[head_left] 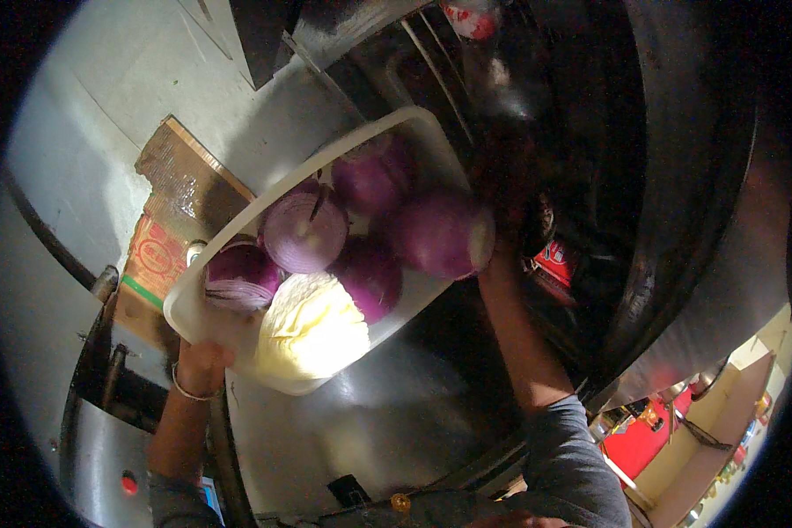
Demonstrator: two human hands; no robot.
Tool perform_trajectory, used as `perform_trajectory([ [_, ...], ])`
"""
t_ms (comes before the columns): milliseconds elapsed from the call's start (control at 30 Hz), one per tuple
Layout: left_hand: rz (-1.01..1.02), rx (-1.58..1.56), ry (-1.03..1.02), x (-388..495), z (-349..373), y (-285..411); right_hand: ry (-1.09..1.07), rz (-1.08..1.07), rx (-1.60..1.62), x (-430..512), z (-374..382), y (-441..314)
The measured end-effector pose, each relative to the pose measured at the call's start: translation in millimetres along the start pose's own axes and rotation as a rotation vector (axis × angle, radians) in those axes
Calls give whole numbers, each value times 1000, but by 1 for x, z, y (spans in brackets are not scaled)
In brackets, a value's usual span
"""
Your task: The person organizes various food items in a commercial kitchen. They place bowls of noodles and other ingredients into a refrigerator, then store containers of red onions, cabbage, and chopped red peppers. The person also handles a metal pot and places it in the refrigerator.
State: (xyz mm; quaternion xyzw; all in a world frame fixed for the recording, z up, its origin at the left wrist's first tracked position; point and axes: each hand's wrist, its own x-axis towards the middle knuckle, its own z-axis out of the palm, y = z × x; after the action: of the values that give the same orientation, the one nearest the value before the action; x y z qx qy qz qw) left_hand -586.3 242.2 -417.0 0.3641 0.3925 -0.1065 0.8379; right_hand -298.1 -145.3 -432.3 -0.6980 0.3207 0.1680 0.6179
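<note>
A white plastic tub (pixel 376 137) hangs tilted in front of me. My left hand (pixel 204 362), with a bangle at the wrist, grips its near left corner. Inside are cut red onions, one showing a ringed cut face (pixel 305 231), and a pale piece of cabbage (pixel 313 323) in bright light. A large red onion (pixel 435 234) lies at the tub's right side, beside my right forearm (pixel 515 323). My right hand (pixel 508 178) reaches into deep shadow past that side. Its fingers, and whether they hold anything, are hidden.
A dark cabinet-like interior with wire rack bars (pixel 435 72) lies ahead and right. A red packet (pixel 556 264) shows in it. Left of the tub is a piece of printed cardboard (pixel 171 224) on a grey surface. Jars and a red surface (pixel 650 445) appear lower right.
</note>
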Motion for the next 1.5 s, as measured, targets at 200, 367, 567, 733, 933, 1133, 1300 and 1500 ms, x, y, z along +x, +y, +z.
perform_trajectory([
  [200, 19, 8, 18, -14, -16, 1, -12, 194, -118, -42, -16, 19],
  [367, 90, 60, -13, -31, -43, 5, -34, 249, -128, -54, -7, 28],
  [567, 114, -106, -53, -31, -41, 2, -65, 223, -38, -24, 29, 45],
  [733, 46, -119, -52, -29, -11, 20, -94, 161, 47, 21, 53, 51],
  [933, 30, -164, -173, -24, 5, 37, -112, 76, 109, 44, 65, 44],
  [1133, -84, -198, 94, -24, 3, 23, -109, -18, 144, 72, 68, 36],
  [1300, -84, -173, 64, -19, 2, 12, -129, -44, 140, 89, 65, 29],
  [1500, -75, -167, 69, -17, 6, 6, -175, -32, 130, 96, 59, 27],
])
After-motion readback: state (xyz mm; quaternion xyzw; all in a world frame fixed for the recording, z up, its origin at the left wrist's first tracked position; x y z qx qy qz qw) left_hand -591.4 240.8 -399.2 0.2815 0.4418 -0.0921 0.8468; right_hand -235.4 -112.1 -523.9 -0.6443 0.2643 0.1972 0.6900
